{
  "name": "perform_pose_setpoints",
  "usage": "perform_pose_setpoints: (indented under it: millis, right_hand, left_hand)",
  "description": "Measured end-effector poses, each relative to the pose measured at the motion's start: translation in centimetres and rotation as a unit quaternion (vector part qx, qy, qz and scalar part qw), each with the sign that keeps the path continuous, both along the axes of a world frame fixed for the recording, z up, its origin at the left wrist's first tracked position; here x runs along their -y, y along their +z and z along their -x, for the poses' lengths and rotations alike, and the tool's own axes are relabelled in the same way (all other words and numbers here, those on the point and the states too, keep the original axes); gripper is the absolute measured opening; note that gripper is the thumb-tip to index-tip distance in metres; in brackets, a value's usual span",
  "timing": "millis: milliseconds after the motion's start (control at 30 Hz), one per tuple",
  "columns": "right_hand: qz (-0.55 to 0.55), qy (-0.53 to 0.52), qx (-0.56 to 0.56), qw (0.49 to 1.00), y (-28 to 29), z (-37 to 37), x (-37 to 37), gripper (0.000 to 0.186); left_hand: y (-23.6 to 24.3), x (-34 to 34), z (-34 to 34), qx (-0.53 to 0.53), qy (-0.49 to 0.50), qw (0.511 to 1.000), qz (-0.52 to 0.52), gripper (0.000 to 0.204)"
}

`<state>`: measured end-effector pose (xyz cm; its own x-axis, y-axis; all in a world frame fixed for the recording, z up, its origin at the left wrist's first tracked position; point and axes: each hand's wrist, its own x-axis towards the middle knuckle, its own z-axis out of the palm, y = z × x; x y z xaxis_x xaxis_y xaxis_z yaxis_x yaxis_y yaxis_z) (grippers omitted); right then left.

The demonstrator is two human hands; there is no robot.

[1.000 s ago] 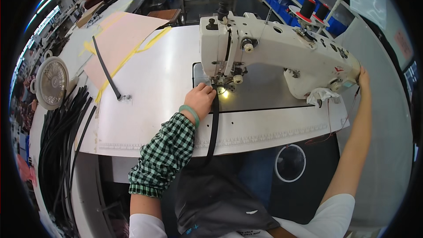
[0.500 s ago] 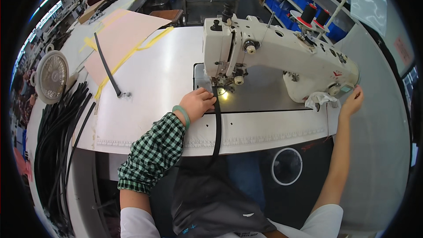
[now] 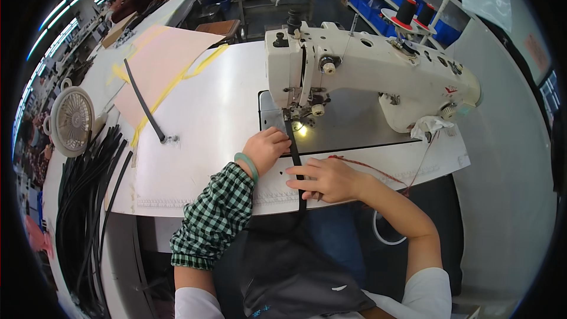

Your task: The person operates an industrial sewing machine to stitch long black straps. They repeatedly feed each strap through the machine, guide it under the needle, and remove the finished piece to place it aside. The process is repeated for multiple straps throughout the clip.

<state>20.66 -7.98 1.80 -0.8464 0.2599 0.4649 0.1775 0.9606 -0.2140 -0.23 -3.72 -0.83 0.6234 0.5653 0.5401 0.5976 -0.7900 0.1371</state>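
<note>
A narrow black strap [image 3: 296,152] runs from under the needle area of a white sewing machine [image 3: 378,65] toward me, over the table's front edge. My left hand [image 3: 267,149] rests beside the needle area, its fingertips closed on the strap's left edge. Nearer to me, my right hand [image 3: 331,180] has its fingers stretched apart across the strap; its palm side is hidden, with a small dark bit showing beneath. A red cord [image 3: 378,172] runs from behind this hand toward the machine's base. The machine's lamp lights the strap's top end.
Many black strips [image 3: 88,201] hang over the table's left side near a white fan-like round thing [image 3: 72,119]. One loose strip [image 3: 142,97] lies by a pink sheet [image 3: 171,47] with yellow tape. Thread spools [image 3: 406,12] stand behind the machine. A white cloth [image 3: 430,126] sits by its base.
My right hand has left the machine's right end and come left to the strap. The red cord has shifted onto the table. My left hand stays near the needle.
</note>
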Motion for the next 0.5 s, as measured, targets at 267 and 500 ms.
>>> perform_pose_setpoints:
  millis: [267, 500]
  right_hand:
    - [0.011, 0.002, -0.036, 0.999, -1.3, 0.3, -0.8, 0.021]
    - [0.044, -0.003, -0.025, 0.999, -1.1, 0.2, -0.8, 0.025]
  left_hand:
    - [-0.3, -0.5, 0.0, 0.042, 0.059, 0.996, 0.044, 0.03]
    - [0.7, -4.7, 2.0, 0.105, 0.07, 0.98, 0.152, 0.028]
